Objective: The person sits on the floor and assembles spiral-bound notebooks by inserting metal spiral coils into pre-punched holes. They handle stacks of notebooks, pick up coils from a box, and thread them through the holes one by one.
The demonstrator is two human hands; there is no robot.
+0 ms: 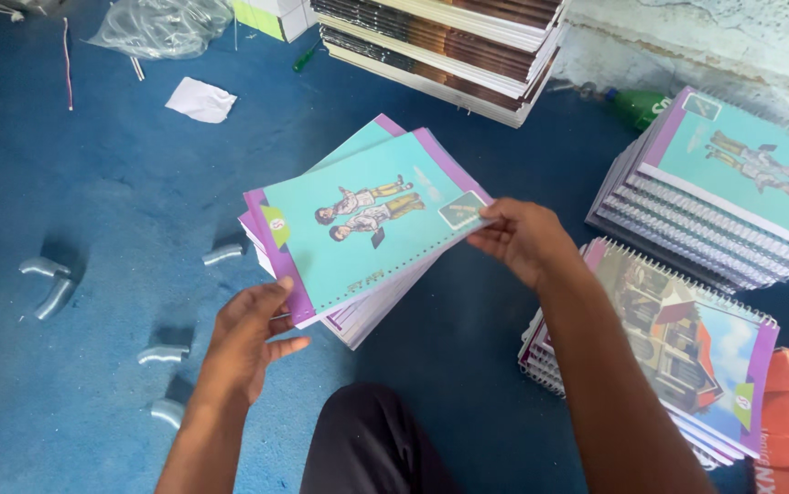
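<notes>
Between my two hands I hold a small stack of spiral notebooks [367, 224] with turquoise covers, purple edges and a drawing of two children. My left hand [246, 334] grips the stack's near left corner from below. At the right edge, my right hand [518, 238] pinches the top cover. The stack hangs tilted above the blue floor [92, 210]. My knee in dark cloth [372, 439] shows at the bottom.
A tall pile of the same turquoise notebooks [724, 192] stands at the right, with a lower pile showing a house picture [678, 348] in front. A stack of brown books [449, 46] lies at the back. Grey pipe elbows [47, 284], a plastic bag [161, 26], white paper [200, 99] and a green bottle [637, 105] lie about.
</notes>
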